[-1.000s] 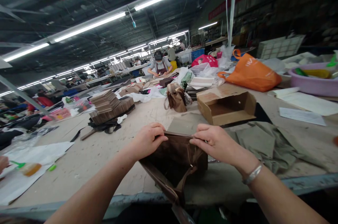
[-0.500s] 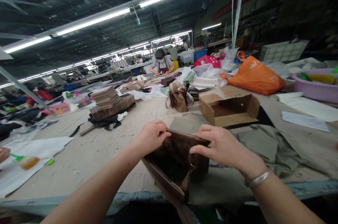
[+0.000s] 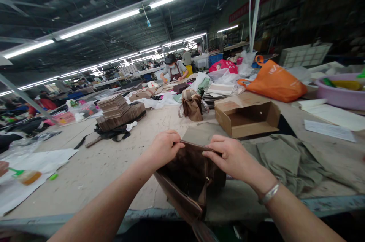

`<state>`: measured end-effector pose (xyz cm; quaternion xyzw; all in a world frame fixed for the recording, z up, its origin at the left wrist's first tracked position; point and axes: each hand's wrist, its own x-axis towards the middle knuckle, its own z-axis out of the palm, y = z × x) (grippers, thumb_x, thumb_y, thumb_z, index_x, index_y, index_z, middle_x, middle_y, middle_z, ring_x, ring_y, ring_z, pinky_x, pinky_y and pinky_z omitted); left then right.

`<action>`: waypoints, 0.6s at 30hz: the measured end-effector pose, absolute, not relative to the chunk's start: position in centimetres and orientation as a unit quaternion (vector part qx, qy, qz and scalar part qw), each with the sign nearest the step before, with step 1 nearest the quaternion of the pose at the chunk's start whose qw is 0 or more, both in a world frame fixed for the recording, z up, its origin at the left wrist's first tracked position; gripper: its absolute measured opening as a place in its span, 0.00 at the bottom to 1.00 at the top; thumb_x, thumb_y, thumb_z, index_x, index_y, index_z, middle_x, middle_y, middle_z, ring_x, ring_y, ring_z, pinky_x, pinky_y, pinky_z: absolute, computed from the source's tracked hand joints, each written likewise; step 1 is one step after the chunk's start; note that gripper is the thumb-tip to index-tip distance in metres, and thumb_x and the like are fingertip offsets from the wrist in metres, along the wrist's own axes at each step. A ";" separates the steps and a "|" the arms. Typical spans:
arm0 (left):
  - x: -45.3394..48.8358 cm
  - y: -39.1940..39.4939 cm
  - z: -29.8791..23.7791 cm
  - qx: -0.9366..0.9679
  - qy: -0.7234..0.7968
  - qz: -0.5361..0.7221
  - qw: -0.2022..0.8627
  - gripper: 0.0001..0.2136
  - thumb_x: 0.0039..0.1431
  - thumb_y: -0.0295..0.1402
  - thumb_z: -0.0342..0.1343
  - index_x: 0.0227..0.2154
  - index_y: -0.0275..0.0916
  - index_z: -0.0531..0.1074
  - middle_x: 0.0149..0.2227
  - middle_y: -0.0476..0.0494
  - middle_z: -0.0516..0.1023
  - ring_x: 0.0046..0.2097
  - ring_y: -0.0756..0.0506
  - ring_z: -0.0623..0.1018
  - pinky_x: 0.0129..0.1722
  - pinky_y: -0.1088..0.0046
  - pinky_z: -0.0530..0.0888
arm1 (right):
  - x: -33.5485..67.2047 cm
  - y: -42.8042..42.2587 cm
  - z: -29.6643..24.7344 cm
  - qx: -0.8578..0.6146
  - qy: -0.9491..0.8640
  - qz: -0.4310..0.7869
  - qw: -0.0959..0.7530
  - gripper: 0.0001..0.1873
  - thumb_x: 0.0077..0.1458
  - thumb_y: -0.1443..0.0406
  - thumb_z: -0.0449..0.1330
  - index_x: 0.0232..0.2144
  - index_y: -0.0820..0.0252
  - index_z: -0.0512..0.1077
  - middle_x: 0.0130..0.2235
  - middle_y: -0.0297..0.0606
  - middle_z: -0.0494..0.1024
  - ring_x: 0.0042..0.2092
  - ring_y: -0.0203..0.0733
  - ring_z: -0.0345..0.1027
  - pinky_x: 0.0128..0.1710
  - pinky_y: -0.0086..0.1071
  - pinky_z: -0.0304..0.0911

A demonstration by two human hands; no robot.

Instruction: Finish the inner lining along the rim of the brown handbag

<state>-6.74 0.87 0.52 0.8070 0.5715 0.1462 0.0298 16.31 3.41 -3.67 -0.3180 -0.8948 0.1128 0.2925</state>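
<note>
A brown handbag (image 3: 182, 200) stands at the table's near edge, its mouth spread wide and its dark inside facing me. My left hand (image 3: 165, 148) pinches the far rim near its left end, thumb inside. Farther right along that same rim, my right hand (image 3: 228, 156) is closed on the edge between thumb and fingers; a silver bangle sits on that wrist. A small metal fitting shows on the bag's right side. Grey-green cloth (image 3: 285, 158) lies to the right of the bag. The bag's underside is hidden.
Stacked brown pieces (image 3: 118, 110) lie at left, a small brown bag (image 3: 192, 105) in the middle, and an open cardboard box (image 3: 248, 118) to its right. Beyond are an orange bag (image 3: 276, 80) and a purple basin (image 3: 339, 91). Another person's hand (image 3: 3, 167) holds a glue bottle (image 3: 27, 176).
My right hand has slid slightly left along the far rim, its thumb now pressed nearer the edge. My left hand keeps its hold. The glue bottle at far left has shifted slightly.
</note>
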 end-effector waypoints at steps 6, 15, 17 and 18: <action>-6.7 0.9 0.6 0.810 0.564 0.153 0.037 0.09 0.55 0.31 0.56 0.21 0.36 0.71 0.32 0.47 0.74 0.35 0.49 0.72 0.37 0.76 0.68 | 16.5 3.9 -4.0 -0.319 -0.884 0.164 0.300 0.14 0.57 0.59 0.55 0.24 0.59 0.72 0.29 0.33 0.69 0.30 0.34 0.63 0.31 0.27 0.55; -6.4 1.0 0.5 0.805 0.578 0.130 0.011 0.09 0.56 0.33 0.54 0.23 0.37 0.72 0.30 0.47 0.74 0.35 0.49 0.72 0.36 0.75 0.67 | 16.1 3.8 -3.9 -0.311 -0.898 0.130 0.282 0.14 0.60 0.61 0.52 0.26 0.59 0.73 0.29 0.35 0.68 0.32 0.35 0.63 0.33 0.28 0.55; -6.5 1.1 0.4 0.806 0.577 0.133 0.010 0.08 0.56 0.33 0.54 0.24 0.37 0.73 0.30 0.47 0.74 0.35 0.48 0.73 0.37 0.75 0.67 | 16.1 3.7 -3.7 -0.313 -0.898 0.130 0.281 0.15 0.59 0.61 0.52 0.25 0.59 0.72 0.28 0.35 0.68 0.32 0.35 0.63 0.33 0.28 0.55; -6.5 1.1 0.4 0.806 0.576 0.134 0.009 0.08 0.56 0.33 0.54 0.24 0.37 0.73 0.30 0.47 0.74 0.35 0.48 0.73 0.37 0.75 0.67 | 16.3 3.7 -3.6 -0.314 -0.897 0.138 0.278 0.15 0.59 0.61 0.53 0.24 0.60 0.72 0.28 0.35 0.68 0.31 0.35 0.62 0.32 0.28 0.55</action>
